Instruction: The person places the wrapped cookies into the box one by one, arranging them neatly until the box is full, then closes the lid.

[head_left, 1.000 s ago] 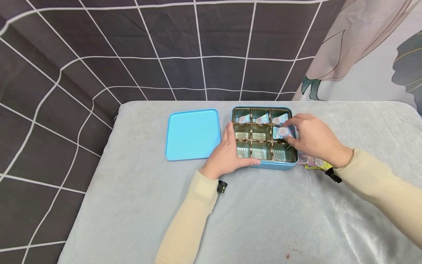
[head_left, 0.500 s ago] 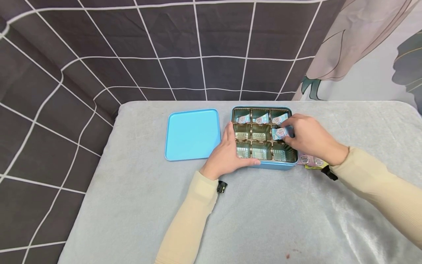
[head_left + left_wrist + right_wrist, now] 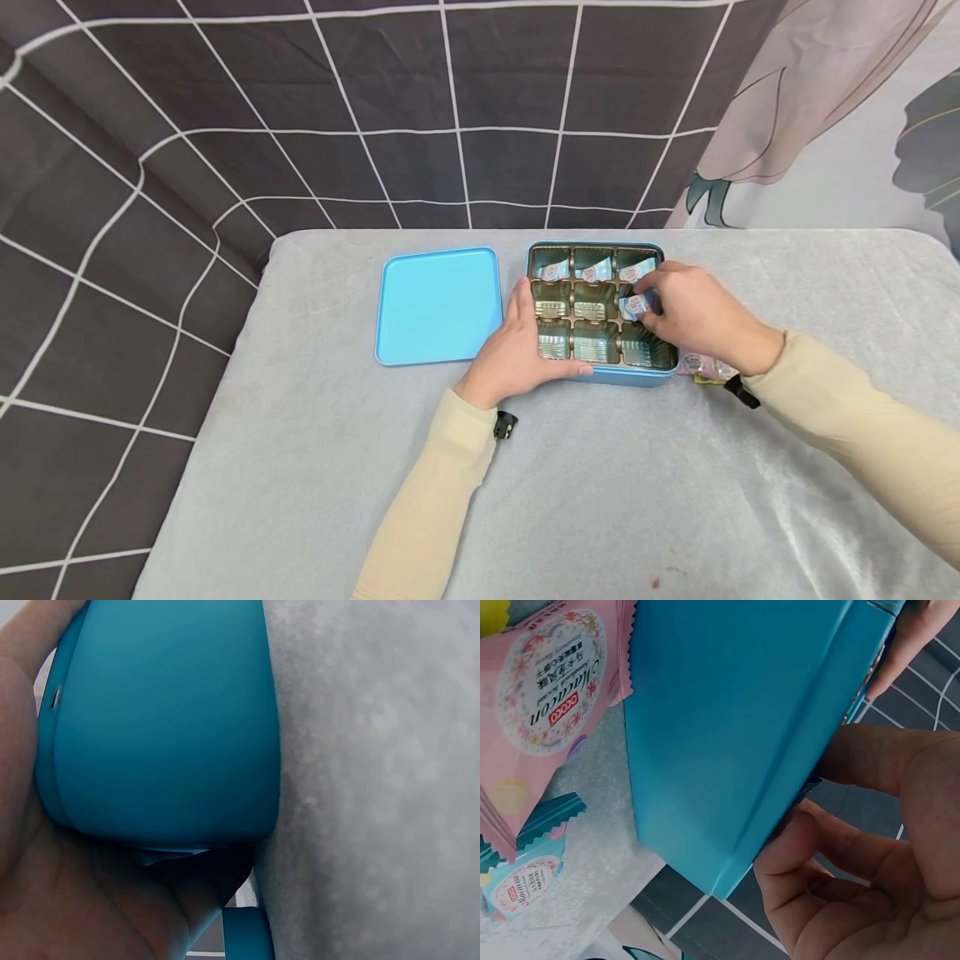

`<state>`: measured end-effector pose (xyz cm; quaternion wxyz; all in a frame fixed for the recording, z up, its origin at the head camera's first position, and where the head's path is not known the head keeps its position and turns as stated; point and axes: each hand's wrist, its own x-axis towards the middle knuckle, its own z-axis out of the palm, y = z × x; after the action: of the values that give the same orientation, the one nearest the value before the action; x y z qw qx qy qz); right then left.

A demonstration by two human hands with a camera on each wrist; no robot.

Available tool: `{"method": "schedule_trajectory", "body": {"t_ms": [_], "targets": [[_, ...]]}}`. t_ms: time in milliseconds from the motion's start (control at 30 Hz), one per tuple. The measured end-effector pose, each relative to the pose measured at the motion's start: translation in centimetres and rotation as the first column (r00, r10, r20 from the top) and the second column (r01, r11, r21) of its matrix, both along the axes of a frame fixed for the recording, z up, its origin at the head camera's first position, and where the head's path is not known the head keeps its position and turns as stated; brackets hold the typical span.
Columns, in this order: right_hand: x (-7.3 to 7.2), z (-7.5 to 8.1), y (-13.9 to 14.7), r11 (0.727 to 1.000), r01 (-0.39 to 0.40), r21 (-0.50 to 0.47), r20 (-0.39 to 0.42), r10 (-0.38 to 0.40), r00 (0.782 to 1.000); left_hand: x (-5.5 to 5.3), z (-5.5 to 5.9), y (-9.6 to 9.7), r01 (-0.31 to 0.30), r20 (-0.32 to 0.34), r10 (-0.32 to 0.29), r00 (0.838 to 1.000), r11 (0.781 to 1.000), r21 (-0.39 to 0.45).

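Observation:
A light-blue tin (image 3: 625,377) holds a gold tray of square compartments. Blue-wrapped macaron packets lie in its back row, one of them a left packet (image 3: 554,271). My right hand (image 3: 705,312) pinches another blue macaron packet (image 3: 634,306) at the right compartment of the middle row; the fingers partly hide it. In the right wrist view, the thumb and fingertips reach over the tin's edge, and the packet is mostly hidden. My left hand (image 3: 515,354) rests against the tin's front left corner, its straight thumb along the front and its fingers along the left side.
The blue lid (image 3: 438,307) lies left of the tin on a grey cloth (image 3: 300,467). Beside the tin's right side are a pink macaron packet (image 3: 551,690), a blue macaron packet (image 3: 526,885) and a yellow packet (image 3: 491,616). A dark checked curtain (image 3: 405,108) hangs behind.
My right hand has shifted slightly left and lower with the blue packet, which now sits further into the middle-row compartment. The left hand and tin have stayed still.

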<state>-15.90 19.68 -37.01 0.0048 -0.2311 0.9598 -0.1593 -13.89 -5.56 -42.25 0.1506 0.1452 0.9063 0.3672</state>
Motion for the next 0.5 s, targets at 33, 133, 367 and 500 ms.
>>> {"method": "schedule_trajectory", "body": {"t_ms": [33,133,367,500], "targets": [[-0.01,-0.01,-0.02,1.000,-0.002,0.005,0.003,0.002,1.000,-0.01,-0.01,0.02,0.000,0.001,0.000,1.000,1.000,0.002],[-0.06,0.01,-0.08,1.000,-0.012,0.017,0.017,0.012,1.000,-0.01,-0.07,0.05,0.000,0.002,0.000,1.000,1.000,0.003],[-0.08,0.00,-0.06,0.998,-0.050,0.024,0.008,0.050,0.999,-0.02,-0.09,-0.03,0.003,-0.001,-0.003,1.000,1.000,0.007],[-0.08,0.08,-0.09,0.997,-0.070,0.029,0.010,0.069,0.998,-0.02,-0.08,0.02,0.003,-0.005,-0.003,1.000,1.000,0.002]]}}
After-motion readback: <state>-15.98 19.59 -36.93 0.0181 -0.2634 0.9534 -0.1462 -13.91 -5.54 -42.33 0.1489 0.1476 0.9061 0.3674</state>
